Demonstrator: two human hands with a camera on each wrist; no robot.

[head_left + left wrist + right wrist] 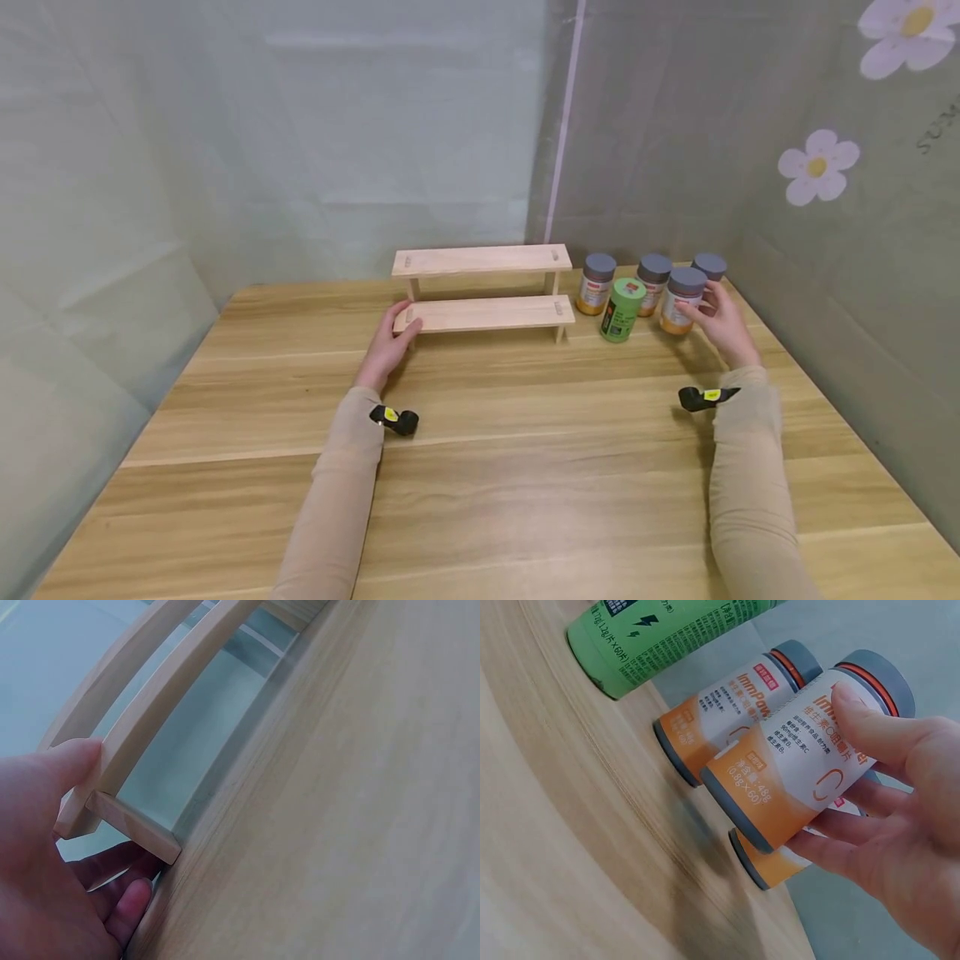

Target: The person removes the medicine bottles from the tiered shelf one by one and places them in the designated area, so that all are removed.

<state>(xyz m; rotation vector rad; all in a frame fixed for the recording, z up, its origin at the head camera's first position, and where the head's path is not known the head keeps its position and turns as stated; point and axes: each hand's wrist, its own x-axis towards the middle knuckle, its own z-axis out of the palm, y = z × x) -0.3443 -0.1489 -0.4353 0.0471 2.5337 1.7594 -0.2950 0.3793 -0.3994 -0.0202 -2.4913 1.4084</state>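
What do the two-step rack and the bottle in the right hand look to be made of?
The rack looks like pale unfinished wood: visible grain, matte, slotted joints. The bottle in the right hand seems plastic, with a glossy white-and-orange printed label and a matte grey cap.

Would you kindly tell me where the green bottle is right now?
In the head view, the green bottle stands on the table, right of the wooden shelf, just in front of the grey-capped bottles.

A staged recording booth: sheeted walls (337, 125) enclose a wooden table (487, 467).

head: high, down on table (480, 500); wrists: close, perhaps table-level
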